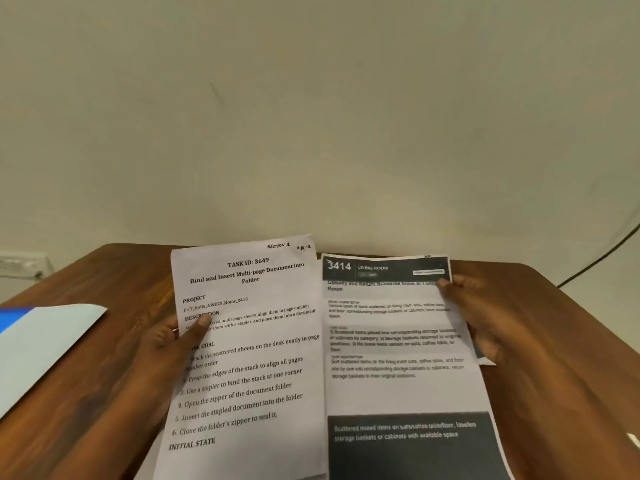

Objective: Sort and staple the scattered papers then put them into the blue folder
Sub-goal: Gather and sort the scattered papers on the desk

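Item: sheet headed "TASK ID: 3649" (pixel 246 341), held up over the wooden desk (pixel 540 306), left of centre. Left hand (pixel 169 344) pinches its left edge, thumb on the printed face, fingers behind.
Item: sheet headed "3414 Living Room" (pixel 398 358), just right of the first, edges meeting. Right hand (pixel 478 320) grips its right edge, thumb over the front.
Item: blue folder (pixel 38 341), on the desk at far left, part in view.
Stapler: not visible.
Step, judged: sorting, comparing headings. Next: order the pages, square their edges.

Wooden table (pixel 540 306) (cable (pixel 602 254) behind)
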Motion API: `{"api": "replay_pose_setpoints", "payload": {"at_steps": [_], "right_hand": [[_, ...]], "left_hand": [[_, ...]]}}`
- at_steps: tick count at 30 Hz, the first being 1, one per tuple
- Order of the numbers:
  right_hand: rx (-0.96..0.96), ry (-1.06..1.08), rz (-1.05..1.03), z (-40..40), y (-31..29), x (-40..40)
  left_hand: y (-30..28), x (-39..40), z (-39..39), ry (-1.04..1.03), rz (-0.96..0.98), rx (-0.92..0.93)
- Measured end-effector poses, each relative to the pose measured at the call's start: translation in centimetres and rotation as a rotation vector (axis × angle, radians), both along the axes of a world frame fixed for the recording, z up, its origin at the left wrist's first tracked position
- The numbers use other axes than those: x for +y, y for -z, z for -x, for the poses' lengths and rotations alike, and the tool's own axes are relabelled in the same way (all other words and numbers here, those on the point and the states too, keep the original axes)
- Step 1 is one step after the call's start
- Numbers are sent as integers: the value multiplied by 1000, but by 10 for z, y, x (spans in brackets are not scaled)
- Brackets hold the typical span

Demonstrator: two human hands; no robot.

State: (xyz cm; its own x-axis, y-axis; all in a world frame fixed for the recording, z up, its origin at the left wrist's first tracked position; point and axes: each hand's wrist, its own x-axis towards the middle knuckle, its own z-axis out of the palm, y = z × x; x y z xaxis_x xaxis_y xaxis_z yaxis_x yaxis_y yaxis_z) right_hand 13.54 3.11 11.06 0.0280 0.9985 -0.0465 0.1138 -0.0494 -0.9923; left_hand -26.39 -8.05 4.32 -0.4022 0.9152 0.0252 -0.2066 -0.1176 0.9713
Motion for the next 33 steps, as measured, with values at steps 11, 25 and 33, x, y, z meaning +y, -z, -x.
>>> {"api": "replay_pose_setpoints", "payload": {"at_steps": [11, 25, 33], "right_hand": [[-60, 119, -44, 15, 27, 7], [145, -13, -48, 75, 17, -32], [256, -9, -106, 107, 35, -47]], "left_hand": [[-1, 1, 10, -18, 15, -86], [11, 1, -34, 133, 72, -87], [10, -1, -42, 142, 29, -40]]}}
